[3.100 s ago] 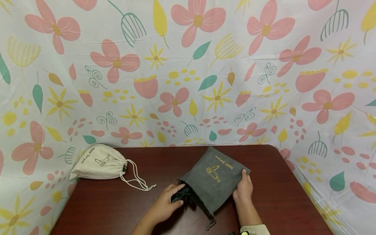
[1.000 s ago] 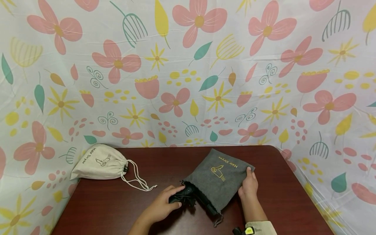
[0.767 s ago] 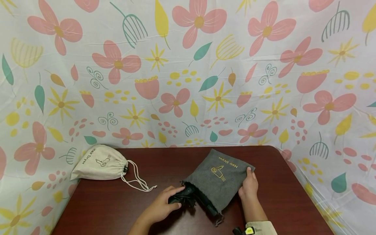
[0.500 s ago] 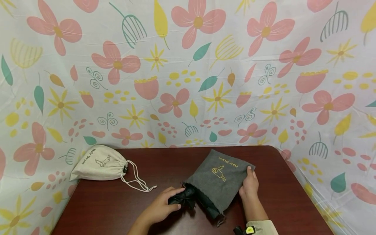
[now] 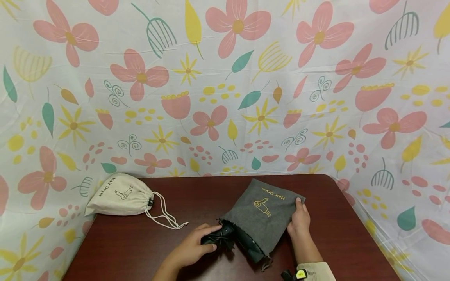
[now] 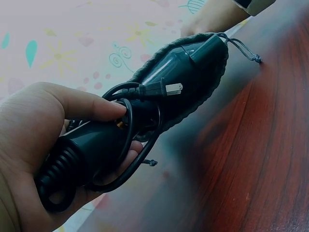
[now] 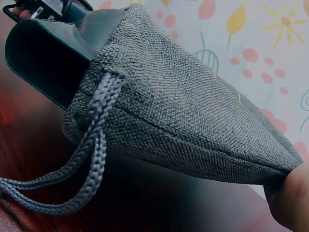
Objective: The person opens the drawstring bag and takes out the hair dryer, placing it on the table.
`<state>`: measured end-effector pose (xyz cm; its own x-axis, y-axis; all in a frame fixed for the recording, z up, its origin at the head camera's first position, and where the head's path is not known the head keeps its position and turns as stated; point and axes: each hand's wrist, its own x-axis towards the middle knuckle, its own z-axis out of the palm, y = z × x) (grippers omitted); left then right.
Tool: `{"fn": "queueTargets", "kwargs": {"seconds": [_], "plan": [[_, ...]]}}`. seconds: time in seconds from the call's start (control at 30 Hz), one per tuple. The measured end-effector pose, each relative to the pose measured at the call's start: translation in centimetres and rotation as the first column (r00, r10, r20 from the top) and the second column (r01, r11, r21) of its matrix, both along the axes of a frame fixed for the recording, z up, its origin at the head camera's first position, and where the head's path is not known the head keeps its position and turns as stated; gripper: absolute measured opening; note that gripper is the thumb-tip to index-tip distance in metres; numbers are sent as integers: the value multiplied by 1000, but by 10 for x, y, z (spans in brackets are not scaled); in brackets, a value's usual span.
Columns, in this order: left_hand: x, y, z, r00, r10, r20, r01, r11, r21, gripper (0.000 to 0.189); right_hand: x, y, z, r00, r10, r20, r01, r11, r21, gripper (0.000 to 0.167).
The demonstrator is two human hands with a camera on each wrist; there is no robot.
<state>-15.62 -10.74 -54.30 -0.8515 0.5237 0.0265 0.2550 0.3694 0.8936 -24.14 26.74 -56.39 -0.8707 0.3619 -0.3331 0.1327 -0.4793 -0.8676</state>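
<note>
My left hand (image 5: 190, 248) grips the handle of a black hair dryer (image 6: 91, 147), whose power cord is wound around the handle. In the left wrist view the cord's plug (image 6: 157, 89) lies against the dryer near my index finger. A gray drawstring bag (image 5: 258, 218), printed "Hair Dryer" in yellow, covers most of the dryer's body. The nozzle (image 7: 48, 53) sticks out of the bag's mouth in the right wrist view. At the far corner of the bag, my right hand (image 5: 300, 222) pinches the cloth between thumb and fingers.
A cream drawstring bag (image 5: 121, 195), also printed "Hair Dryer", lies at the left back of the dark red-brown table (image 5: 147, 246), its white cord (image 5: 165, 214) trailing rightward. Floral cloth (image 5: 225, 128) hangs behind and beside the table.
The gray bag and right hand have shifted slightly right, and more of the hair dryer shows at the bag's mouth. The left hand keeps its grip on the handle. The cream bag stays put.
</note>
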Motion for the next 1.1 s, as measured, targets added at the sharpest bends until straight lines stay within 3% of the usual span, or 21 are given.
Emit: {"fn": "queueTargets", "kwargs": {"seconds": [0.5,0.77,1.1], "plan": [[-3,-3,3,1000,-24,-7,24,1000,18,56,-1,3,5,1000,20,9,-20,1000,22,73],[-6,-6,2,997,-67,-25,68,996,55,56,-2,3,7,998,65,3,-65,997,32,70],[-6,-7,6,995,-100,19,98,991,86,57,-4,3,9,998,59,6,-60,998,37,69]]}}
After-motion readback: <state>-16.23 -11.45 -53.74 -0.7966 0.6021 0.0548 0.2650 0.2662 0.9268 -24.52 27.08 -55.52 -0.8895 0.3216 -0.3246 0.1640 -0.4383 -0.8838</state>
